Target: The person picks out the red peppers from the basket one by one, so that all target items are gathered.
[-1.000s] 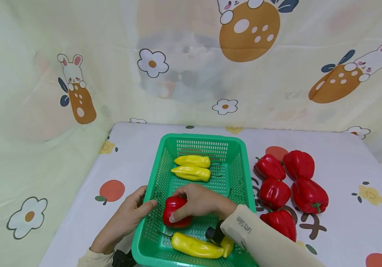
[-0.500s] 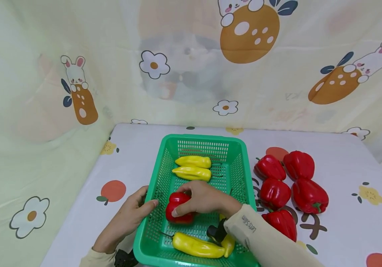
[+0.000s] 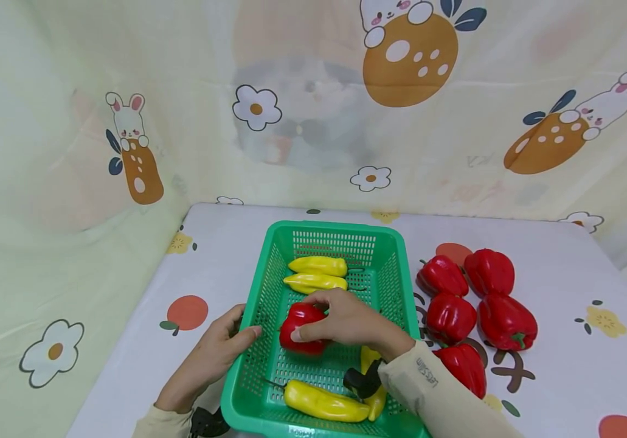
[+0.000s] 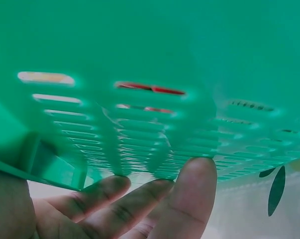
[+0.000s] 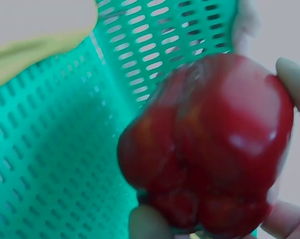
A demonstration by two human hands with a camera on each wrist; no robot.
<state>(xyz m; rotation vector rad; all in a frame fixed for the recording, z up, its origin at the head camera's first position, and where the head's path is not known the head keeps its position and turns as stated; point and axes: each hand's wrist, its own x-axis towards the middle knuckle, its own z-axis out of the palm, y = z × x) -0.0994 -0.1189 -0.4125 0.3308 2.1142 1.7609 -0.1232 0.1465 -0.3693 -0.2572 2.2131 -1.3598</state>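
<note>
My right hand (image 3: 346,322) pinches a red bell pepper (image 3: 298,317) between thumb and fingers, inside the green basket (image 3: 340,225). In the right wrist view the lobed end of the pepper (image 5: 214,144) fills much of the picture, fingertips at its sides. My left hand (image 3: 224,342) grips the basket's left rim, thumb over the edge. Seen from the left wrist, its fingers (image 4: 194,194) lie against the slotted outer wall. Two yellow peppers lie side by side in the far end, the upper yellow pepper (image 3: 317,265) above its neighbour. Another yellow pepper (image 3: 324,401) lies near the front.
Several red bell peppers (image 3: 452,318) sit grouped on the patterned tablecloth right of the basket. One more yellow pepper (image 3: 377,398) is partly hidden beneath my right wrist and its black camera (image 3: 362,380). A printed curtain (image 3: 313,134) hangs behind the table.
My right hand has brought the red bell pepper slightly right and toward the far end of the basket. The left hand keeps its grip on the rim.
</note>
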